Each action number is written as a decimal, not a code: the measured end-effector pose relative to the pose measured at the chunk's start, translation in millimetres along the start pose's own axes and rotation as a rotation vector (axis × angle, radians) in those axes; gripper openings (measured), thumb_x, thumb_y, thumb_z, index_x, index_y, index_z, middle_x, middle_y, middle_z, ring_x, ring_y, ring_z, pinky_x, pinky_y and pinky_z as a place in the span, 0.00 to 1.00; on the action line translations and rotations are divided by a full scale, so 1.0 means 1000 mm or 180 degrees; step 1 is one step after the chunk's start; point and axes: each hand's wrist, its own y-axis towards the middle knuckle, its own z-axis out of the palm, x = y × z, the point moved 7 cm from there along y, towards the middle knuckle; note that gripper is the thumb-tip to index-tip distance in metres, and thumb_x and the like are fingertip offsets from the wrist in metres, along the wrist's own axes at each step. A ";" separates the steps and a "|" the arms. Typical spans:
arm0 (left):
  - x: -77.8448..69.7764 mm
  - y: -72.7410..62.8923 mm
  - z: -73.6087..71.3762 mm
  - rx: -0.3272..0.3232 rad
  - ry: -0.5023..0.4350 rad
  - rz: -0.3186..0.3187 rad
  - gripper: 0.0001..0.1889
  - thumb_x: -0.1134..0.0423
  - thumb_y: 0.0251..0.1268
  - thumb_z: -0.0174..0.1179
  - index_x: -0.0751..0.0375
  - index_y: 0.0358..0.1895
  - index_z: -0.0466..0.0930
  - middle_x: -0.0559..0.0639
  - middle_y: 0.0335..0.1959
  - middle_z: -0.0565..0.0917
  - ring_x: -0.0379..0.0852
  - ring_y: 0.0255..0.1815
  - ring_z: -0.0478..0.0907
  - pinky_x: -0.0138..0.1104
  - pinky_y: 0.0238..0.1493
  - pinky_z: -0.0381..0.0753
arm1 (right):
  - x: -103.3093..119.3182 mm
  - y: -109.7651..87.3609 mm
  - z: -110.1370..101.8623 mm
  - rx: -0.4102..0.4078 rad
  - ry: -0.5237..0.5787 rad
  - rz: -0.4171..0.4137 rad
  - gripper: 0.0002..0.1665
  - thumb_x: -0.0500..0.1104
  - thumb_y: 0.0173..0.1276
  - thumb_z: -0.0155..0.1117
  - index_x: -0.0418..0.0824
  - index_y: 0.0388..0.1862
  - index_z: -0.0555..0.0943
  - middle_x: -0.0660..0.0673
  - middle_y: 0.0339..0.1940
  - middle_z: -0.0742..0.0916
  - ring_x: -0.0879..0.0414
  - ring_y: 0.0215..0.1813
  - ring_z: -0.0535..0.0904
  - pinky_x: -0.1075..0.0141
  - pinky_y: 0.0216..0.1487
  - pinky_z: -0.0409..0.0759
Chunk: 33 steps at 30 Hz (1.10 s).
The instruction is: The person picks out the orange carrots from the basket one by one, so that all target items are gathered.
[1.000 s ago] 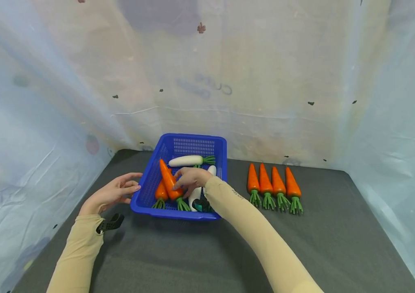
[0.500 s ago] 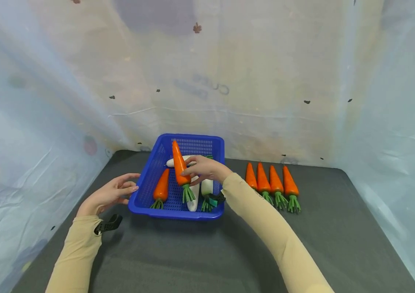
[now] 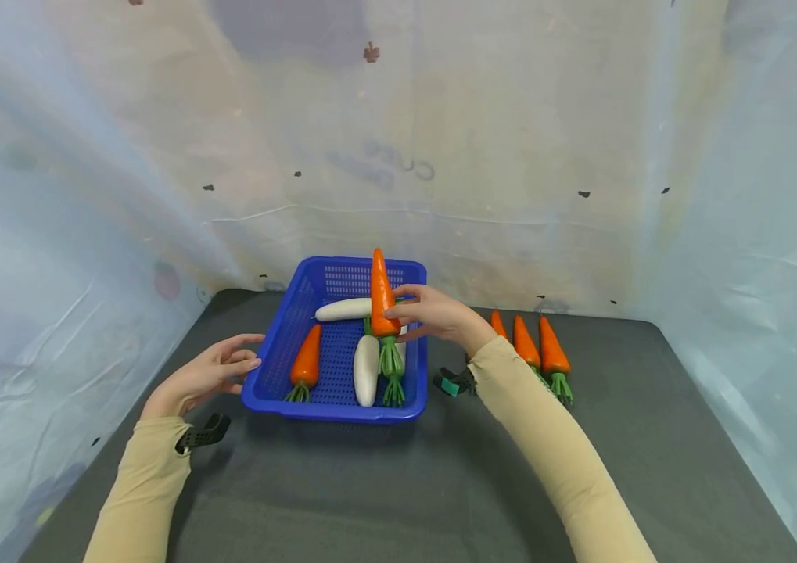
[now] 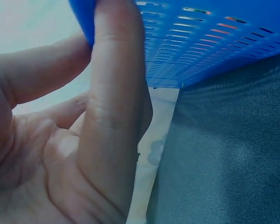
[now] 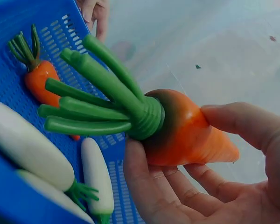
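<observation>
My right hand [image 3: 433, 317] holds an orange carrot [image 3: 381, 293] with green stems above the right part of a blue plastic basket [image 3: 250, 395]. In the right wrist view, thumb and fingers grip the carrot [image 5: 182, 130] around its thick orange body, stems pointing left. My left hand [image 3: 208, 374] pinches the basket's left rim, and the left wrist view shows its fingers [image 4: 114, 70] right at the blue edge. Inside the basket, another carrot [image 3: 306, 360] lies on the left, a white radish [image 3: 343, 310] at the back, and a white radish [image 3: 366, 371] near the front, beside another partly hidden one.
To the right of the basket several carrots [image 3: 553, 348] lie in a row on the dark grey tabletop [image 3: 342, 493], partly covered by my right forearm. Pale plastic sheeting [image 3: 497, 156] hangs behind the table and along its sides.
My right hand has lifted the carrot out from beside the other one and carried it up and to the right. My left hand stays at the basket's rim.
</observation>
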 end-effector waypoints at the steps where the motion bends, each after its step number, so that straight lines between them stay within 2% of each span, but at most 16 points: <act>1: 0.000 0.000 0.000 -0.0003 0.0005 -0.0008 0.34 0.57 0.72 0.54 0.60 0.74 0.48 0.65 0.56 0.74 0.56 0.51 0.79 0.51 0.46 0.80 | 0.000 -0.003 -0.004 -0.0018 0.0024 0.0007 0.32 0.37 0.67 0.63 0.39 0.67 0.62 0.33 0.58 0.74 0.40 0.54 0.77 0.44 0.53 0.75; 9: -0.001 -0.001 0.000 -0.0022 0.0074 -0.0008 0.35 0.56 0.72 0.54 0.61 0.74 0.47 0.67 0.58 0.72 0.56 0.52 0.77 0.50 0.47 0.80 | -0.006 -0.026 -0.032 -0.0188 0.0105 0.0008 0.37 0.38 0.68 0.63 0.40 0.71 0.57 0.34 0.62 0.71 0.38 0.58 0.73 0.46 0.53 0.76; 14: 0.001 0.000 0.000 -0.0048 0.0085 -0.0037 0.34 0.55 0.71 0.55 0.58 0.74 0.49 0.66 0.58 0.72 0.55 0.52 0.77 0.50 0.47 0.80 | -0.007 -0.044 -0.051 -0.0322 0.0122 -0.0025 0.39 0.39 0.67 0.63 0.39 0.72 0.57 0.34 0.63 0.68 0.38 0.60 0.69 0.44 0.57 0.73; 21: 0.004 -0.002 -0.001 -0.0080 0.0136 -0.0053 0.35 0.55 0.71 0.55 0.58 0.74 0.49 0.66 0.59 0.71 0.55 0.54 0.76 0.50 0.48 0.79 | -0.011 -0.074 -0.089 -0.0480 0.0136 -0.0111 0.44 0.42 0.68 0.63 0.39 0.75 0.51 0.34 0.66 0.64 0.41 0.59 0.68 0.42 0.60 0.68; 25: 0.005 -0.002 -0.002 -0.0100 0.0129 -0.0062 0.35 0.54 0.71 0.55 0.57 0.74 0.49 0.66 0.60 0.71 0.55 0.54 0.76 0.50 0.48 0.79 | -0.016 -0.091 -0.115 -0.0578 0.0118 -0.0127 0.44 0.43 0.69 0.62 0.38 0.76 0.50 0.35 0.65 0.66 0.46 0.52 0.72 0.42 0.60 0.68; 28: 0.004 -0.001 -0.001 -0.0106 0.0147 -0.0052 0.35 0.54 0.71 0.55 0.58 0.74 0.49 0.66 0.59 0.72 0.56 0.54 0.77 0.51 0.48 0.79 | -0.022 -0.103 -0.135 -0.0688 0.0114 -0.0095 0.43 0.42 0.71 0.60 0.37 0.76 0.48 0.37 0.57 0.70 0.51 0.43 0.74 0.43 0.59 0.70; 33: 0.002 -0.002 0.001 -0.0099 0.0154 -0.0030 0.35 0.54 0.71 0.55 0.59 0.74 0.49 0.66 0.57 0.73 0.55 0.52 0.77 0.50 0.47 0.80 | -0.038 -0.126 -0.165 -0.0866 -0.0003 -0.0015 0.42 0.43 0.72 0.57 0.33 0.75 0.46 0.40 0.52 0.71 0.56 0.38 0.74 0.47 0.57 0.73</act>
